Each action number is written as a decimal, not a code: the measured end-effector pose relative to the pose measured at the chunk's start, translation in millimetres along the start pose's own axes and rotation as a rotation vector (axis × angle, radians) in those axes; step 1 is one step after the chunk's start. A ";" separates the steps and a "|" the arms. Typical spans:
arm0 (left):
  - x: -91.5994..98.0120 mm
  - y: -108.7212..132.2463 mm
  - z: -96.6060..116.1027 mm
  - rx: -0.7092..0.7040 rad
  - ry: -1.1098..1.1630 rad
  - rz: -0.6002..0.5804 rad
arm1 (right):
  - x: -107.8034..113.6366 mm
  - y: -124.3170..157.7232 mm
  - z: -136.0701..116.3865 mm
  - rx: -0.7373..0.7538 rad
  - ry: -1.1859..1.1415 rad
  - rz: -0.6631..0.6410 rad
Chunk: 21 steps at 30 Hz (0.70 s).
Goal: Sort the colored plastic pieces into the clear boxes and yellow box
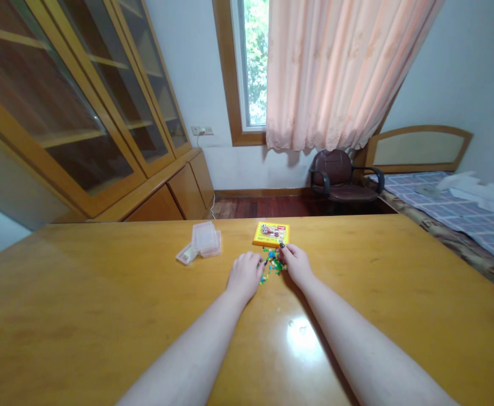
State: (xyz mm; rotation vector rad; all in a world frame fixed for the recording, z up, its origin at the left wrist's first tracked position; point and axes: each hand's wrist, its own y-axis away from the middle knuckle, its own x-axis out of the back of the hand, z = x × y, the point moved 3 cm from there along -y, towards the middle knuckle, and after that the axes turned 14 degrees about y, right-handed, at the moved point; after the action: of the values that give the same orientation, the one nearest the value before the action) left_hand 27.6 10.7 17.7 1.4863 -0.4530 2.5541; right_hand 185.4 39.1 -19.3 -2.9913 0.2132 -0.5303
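A loose pile of tiny green, blue and yellow plastic pieces (277, 265) lies on the wooden table (145, 327), between my two hands. My left hand (245, 274) rests at the pile's left side, fingers curled and drawn together at the pieces. From the right, my right hand (298, 264) reaches in with its fingers bent in a pinch at the pile's edge. Anything held in either hand's fingertips is too small to make out. Just beyond the pile lies a flat yellow box (271, 232) with printed pictures, close to the right fingertips.
Left of my hands, clear plastic cases (204, 238) overlap near the table's far edge. Past the table stand a dark red armchair (340, 175) and a bed (450, 197) on the right. A glass-door cabinet (115, 163) lines the left wall.
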 end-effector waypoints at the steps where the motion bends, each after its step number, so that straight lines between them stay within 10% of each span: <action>1: 0.7 1.6 0.9 -0.004 0.004 0.006 | 0.7 -0.3 -0.5 -0.002 0.001 0.008; 10: -26.6 14.8 -6.0 0.333 -0.178 -0.008 | 4.0 1.9 -14.2 0.197 0.388 0.039; 17: -21.9 3.1 -5.0 -0.053 0.155 -0.138 | -5.7 7.0 -18.8 0.293 0.587 -0.137; 21: -19.4 3.1 -10.9 0.088 0.073 0.026 | -8.9 11.6 -19.8 0.393 0.687 -0.223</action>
State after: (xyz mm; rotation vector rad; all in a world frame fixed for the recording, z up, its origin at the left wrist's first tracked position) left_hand 27.5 11.7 -4.8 1.4187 -0.3568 2.6704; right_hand 168.8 27.6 -5.1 -2.3611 -0.1670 -1.4214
